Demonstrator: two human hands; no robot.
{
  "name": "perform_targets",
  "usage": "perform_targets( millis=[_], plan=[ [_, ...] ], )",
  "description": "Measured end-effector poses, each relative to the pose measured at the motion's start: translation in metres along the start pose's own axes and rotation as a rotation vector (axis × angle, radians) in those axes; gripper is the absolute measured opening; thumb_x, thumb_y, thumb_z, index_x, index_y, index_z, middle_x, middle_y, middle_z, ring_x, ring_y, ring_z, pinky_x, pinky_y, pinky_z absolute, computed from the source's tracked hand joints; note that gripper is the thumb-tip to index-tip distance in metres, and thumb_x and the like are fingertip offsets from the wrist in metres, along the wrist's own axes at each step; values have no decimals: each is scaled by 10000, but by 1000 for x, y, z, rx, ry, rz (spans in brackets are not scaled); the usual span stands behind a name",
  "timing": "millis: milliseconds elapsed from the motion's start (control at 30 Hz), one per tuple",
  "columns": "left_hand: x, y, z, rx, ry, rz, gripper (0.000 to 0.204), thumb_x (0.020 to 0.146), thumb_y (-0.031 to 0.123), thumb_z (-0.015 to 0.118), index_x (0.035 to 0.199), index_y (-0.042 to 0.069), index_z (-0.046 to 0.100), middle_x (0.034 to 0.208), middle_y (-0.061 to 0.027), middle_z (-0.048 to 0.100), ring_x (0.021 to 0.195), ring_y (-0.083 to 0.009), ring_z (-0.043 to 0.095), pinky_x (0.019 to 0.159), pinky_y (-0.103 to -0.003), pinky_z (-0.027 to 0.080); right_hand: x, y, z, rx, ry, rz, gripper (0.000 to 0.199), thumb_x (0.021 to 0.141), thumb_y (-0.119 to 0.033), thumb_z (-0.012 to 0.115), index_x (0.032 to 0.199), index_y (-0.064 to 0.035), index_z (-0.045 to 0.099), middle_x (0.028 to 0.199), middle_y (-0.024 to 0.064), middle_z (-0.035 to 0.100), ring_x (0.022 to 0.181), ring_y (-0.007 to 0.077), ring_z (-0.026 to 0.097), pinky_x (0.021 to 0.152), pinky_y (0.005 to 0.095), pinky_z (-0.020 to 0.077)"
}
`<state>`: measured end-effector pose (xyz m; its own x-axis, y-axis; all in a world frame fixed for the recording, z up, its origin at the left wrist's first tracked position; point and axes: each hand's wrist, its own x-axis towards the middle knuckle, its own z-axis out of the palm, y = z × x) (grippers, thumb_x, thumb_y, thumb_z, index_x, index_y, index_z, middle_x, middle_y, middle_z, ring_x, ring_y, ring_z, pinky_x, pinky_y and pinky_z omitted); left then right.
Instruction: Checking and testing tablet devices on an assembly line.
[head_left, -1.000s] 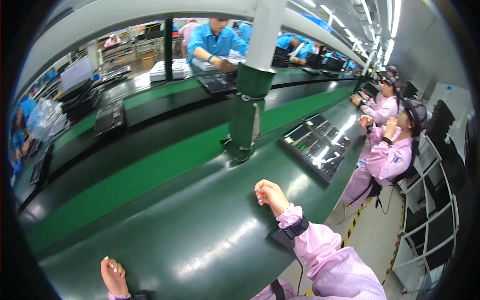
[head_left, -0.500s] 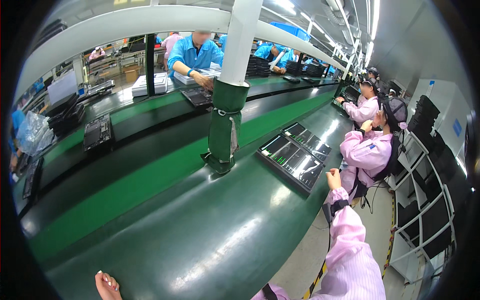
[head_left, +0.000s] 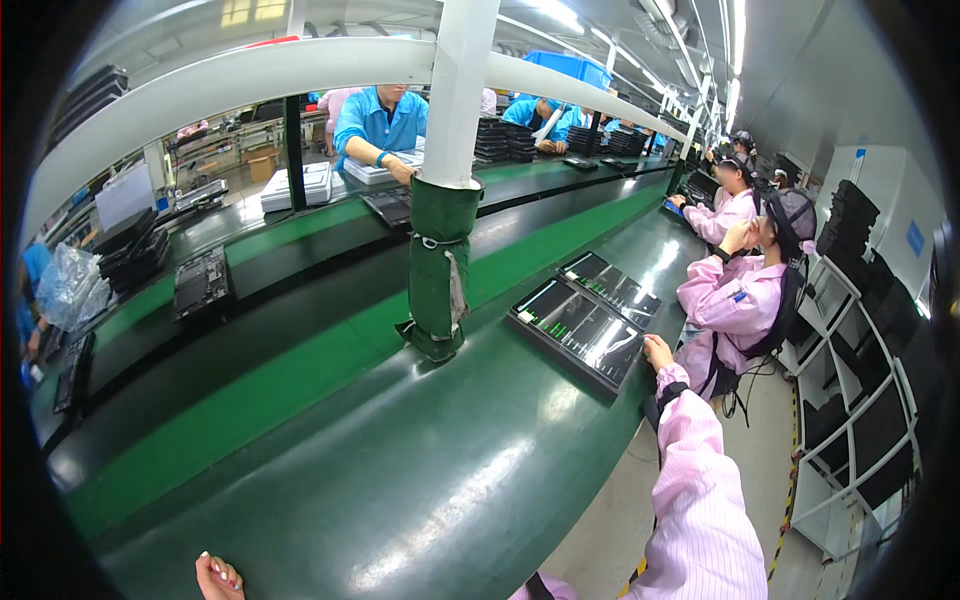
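Note:
At the lower left edge, my left hand (head_left: 218, 577) hovers over the green bench (head_left: 430, 480), its fingers curled with nothing seen in them. Out at the bench's right edge is my right hand (head_left: 657, 353), fingers bent together. Its fingertips are right beside the near right corner of a flat black panel (head_left: 580, 335); whether they touch it I cannot tell. This panel looks like a laptop screen part, with a glossy face and green marks, and seems to rest on another dark piece. A second similar panel (head_left: 612, 283) lies just behind it.
A white post (head_left: 458, 95) with a green wrapped base (head_left: 437, 290) rises from the bench. Beyond runs a green and black conveyor (head_left: 300, 350) carrying dark laptop parts (head_left: 202, 282). A co-worker in blue (head_left: 380, 125) works across it; another in pink (head_left: 735, 300) sits to the right.
My right hand has moved slightly up and left, closer to the panel's corner. The view has shifted a little. The co-worker in pink has shifted an arm near their head.

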<state>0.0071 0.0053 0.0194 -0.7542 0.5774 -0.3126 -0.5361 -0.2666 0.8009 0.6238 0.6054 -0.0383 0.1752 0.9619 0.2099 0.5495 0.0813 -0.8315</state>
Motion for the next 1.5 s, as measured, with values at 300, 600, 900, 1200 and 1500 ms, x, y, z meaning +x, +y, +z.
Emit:
perform_targets(
  millis=[300,600,900,1200,1500],
  plan=[
    [-5,4,15,-46,-49,-56,216,860,181,425,660,100,414,598,-6,408,526,-111,367,482,-243,293,-38,-31,-6,67,-99,106,319,847,-295,437,899,-37,617,766,56,587,496,141,562,447,226,417],
    [-66,-38,141,341,-505,-324,145,848,151,434,729,69,432,644,6,404,538,-81,355,493,-201,280,-77,-64,-11,-13,-99,94,430,834,-354,471,782,44,623,712,127,594,369,136,480,370,244,375],
    [-47,-176,271,472,-945,-246,405,808,223,540,1130,26,393,1121,-112,461,1010,-171,446,840,-281,357,-180,-106,-10,4,-102,104,369,815,-298,482,758,21,658,656,110,636,387,113,494,342,243,382],
    [-54,-230,319,478,-954,-176,750,755,314,580,1286,-56,200,1263,-220,336,1148,-244,377,941,-311,303,-202,-111,7,-5,122,-46,290,766,-204,496,720,34,655,610,99,622,466,117,538,415,235,405],
    [-83,-184,259,432,-942,-317,799,730,236,619,1287,-73,137,1314,-226,275,1251,-293,231,1031,-344,173,-269,-135,-9,-4,-38,0,263,732,-162,492,708,48,649,609,129,625,568,158,599,580,259,457]
  ],
)
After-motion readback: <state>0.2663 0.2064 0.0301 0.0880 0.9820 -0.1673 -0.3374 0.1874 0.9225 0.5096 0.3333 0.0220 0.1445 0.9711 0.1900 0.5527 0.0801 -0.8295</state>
